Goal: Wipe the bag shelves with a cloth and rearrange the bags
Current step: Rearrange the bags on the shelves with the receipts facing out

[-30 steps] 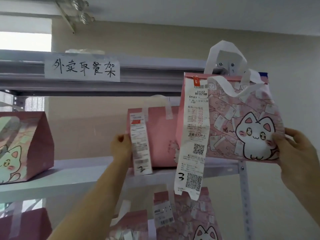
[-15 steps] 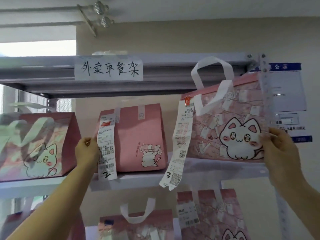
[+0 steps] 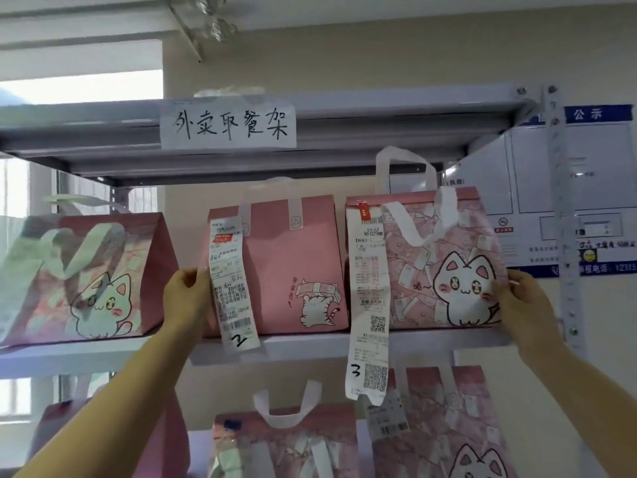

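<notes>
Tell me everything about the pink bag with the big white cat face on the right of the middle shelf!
The pink bag with the big white cat face looks like soft fabric, printed with little paper notes. It stands upright on the grey metal shelf, beside the plain pink bag. Two white strap handles rise and flop over it. A long white receipt marked 3 hangs below the shelf edge. The right hand holds its right side.
</notes>
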Demonstrator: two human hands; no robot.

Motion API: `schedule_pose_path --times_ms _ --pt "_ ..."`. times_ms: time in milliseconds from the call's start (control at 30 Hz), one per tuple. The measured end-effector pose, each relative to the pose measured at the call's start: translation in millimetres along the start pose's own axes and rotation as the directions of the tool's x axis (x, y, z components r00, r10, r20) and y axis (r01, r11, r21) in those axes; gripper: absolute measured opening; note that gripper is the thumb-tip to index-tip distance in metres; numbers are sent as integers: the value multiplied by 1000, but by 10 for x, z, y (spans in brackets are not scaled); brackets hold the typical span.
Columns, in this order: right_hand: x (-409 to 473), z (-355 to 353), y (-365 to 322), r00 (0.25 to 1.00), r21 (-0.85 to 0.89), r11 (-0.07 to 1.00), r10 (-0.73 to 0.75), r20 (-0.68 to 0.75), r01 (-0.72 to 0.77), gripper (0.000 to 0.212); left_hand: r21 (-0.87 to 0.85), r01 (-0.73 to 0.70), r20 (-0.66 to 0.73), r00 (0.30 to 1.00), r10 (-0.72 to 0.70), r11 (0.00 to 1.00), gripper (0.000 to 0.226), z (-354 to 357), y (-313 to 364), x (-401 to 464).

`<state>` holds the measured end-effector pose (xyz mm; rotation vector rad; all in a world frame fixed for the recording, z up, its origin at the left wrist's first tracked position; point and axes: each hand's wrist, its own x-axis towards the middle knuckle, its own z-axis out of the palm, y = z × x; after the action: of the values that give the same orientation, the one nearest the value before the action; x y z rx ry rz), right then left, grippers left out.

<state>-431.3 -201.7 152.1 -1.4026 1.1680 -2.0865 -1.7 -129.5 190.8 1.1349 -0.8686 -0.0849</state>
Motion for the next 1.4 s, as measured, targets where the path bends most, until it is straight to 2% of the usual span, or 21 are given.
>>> schedule_pose_path --times_ms 100,233,367,467,567,733,900,1000,1167,1300,1400 --pt "64 -1 34 999 -94 995 22 35 -19 25 10 -37 17 999 37 999 24 -1 1 -75" --pt "120 3 21 996 -118 993 40 74 -31 33 -10 -15 77 997 16 1000 24 -22 -13 -153" --pt "63 -50 36 997 5 998 68 39 -68 45 -18 -12 106 994 14 1000 19 -58 -1 -296" --pt "-121 -150 115 999 128 992 14 29 -17 45 5 -21 130 991 21 1000 22 -110 9 -465" --pt "-380 -250 128 997 203 979 -29 68 15 28 6 -38 120 992 37 999 22 -166 -11 -696" --pt "-818 -267 161 976 207 978 -27 217 -19 30 51 -95 74 993 91 994 28 -261 19 -1190" --pt "-1251 -107 245 876 163 974 65 477 -160 16 43 -44 150 988 37 998 41 -320 -86 -1711" --pt "-1518 -3 266 802 153 965 83 591 -212 18 126 -16 186 983 -8 992 44 -358 -276 -1937" --pt "-1945 137 524 681 81 952 152 717 -297 21 206 73 185 976 -112 976 42 -577 -578 -2240" --pt "-2291 289 743 551 0 939 203 809 -345 22 242 157 135 972 -194 957 45 -785 -792 -2479" --pt "-2522 497 811 502 -30 933 219 837 -358 23 261 223 124 957 -262 939 36 -1011 -982 -2544"
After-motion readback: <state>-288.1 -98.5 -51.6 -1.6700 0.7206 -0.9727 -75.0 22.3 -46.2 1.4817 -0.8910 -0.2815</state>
